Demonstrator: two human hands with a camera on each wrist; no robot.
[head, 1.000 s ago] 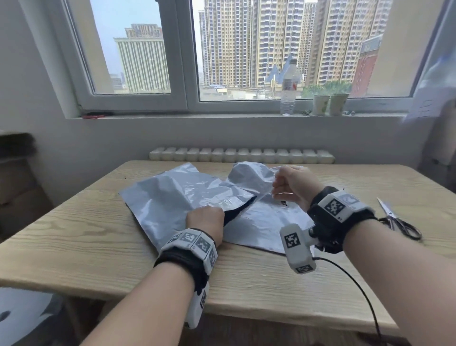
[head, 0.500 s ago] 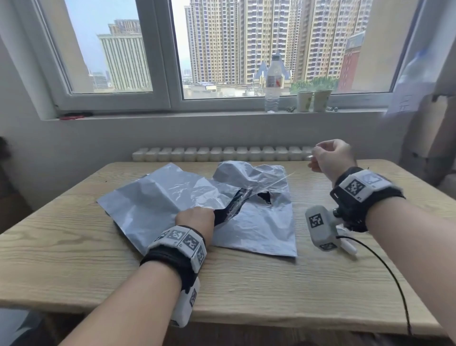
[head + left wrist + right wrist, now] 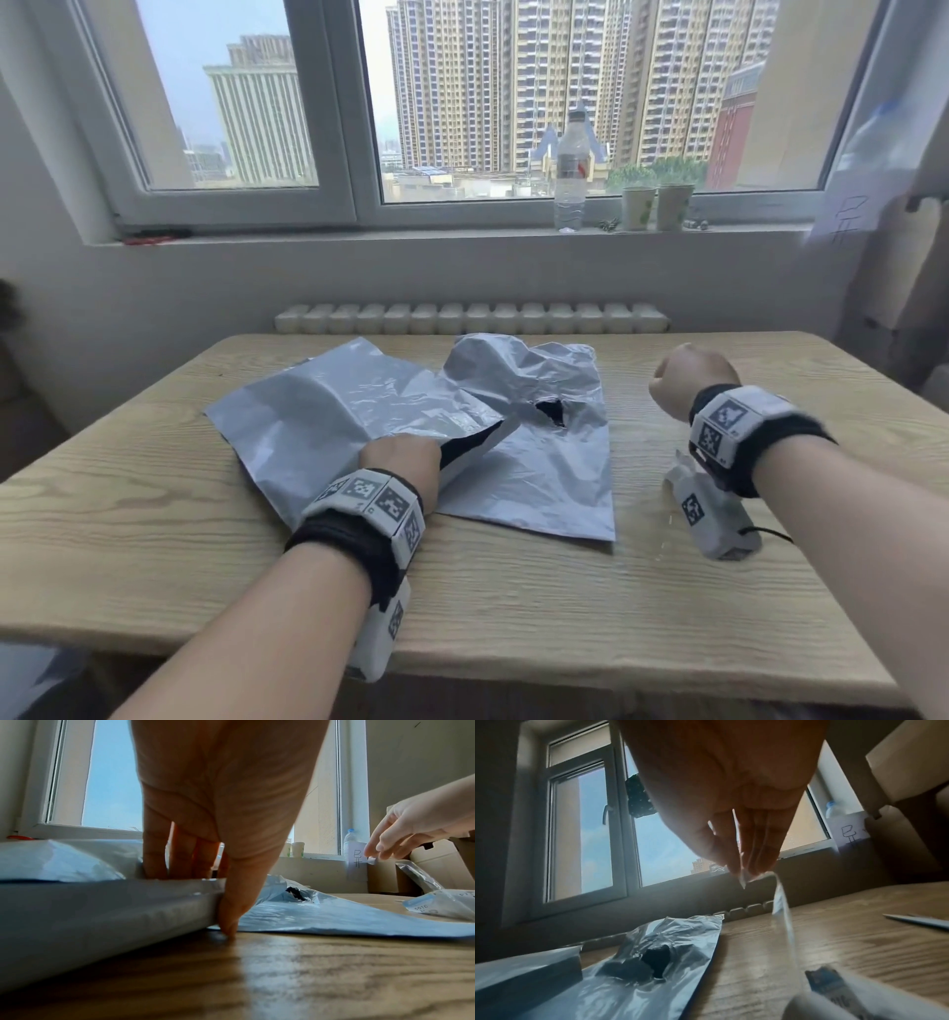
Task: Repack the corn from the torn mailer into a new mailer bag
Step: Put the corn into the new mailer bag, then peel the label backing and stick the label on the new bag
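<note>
Two grey mailers lie on the wooden table (image 3: pixel 513 591). The left, new mailer (image 3: pixel 328 411) bulges slightly, and no corn is visible. My left hand (image 3: pixel 405 457) grips its flap edge (image 3: pixel 128 888), fingers on top and thumb (image 3: pixel 231 914) down at the table. The torn mailer (image 3: pixel 544 462) lies flat to the right with a ragged black hole (image 3: pixel 550 411), also in the right wrist view (image 3: pixel 654 959). My right hand (image 3: pixel 685 383) hovers above the table to the right, apart from both mailers. It pinches a thin clear peel-off strip (image 3: pixel 781 902) that hangs down.
A water bottle (image 3: pixel 569 169) and two paper cups (image 3: pixel 657 205) stand on the windowsill. Scissors (image 3: pixel 918 921) lie on the table at the far right. Cardboard boxes (image 3: pixel 437 870) stand beyond the table's right side. A radiator (image 3: pixel 472 318) runs behind the far edge.
My right hand has pulled away from the new mailer's flap to the right, taking the clear strip with it, then dropped lower. The left hand has stayed on the flap.
</note>
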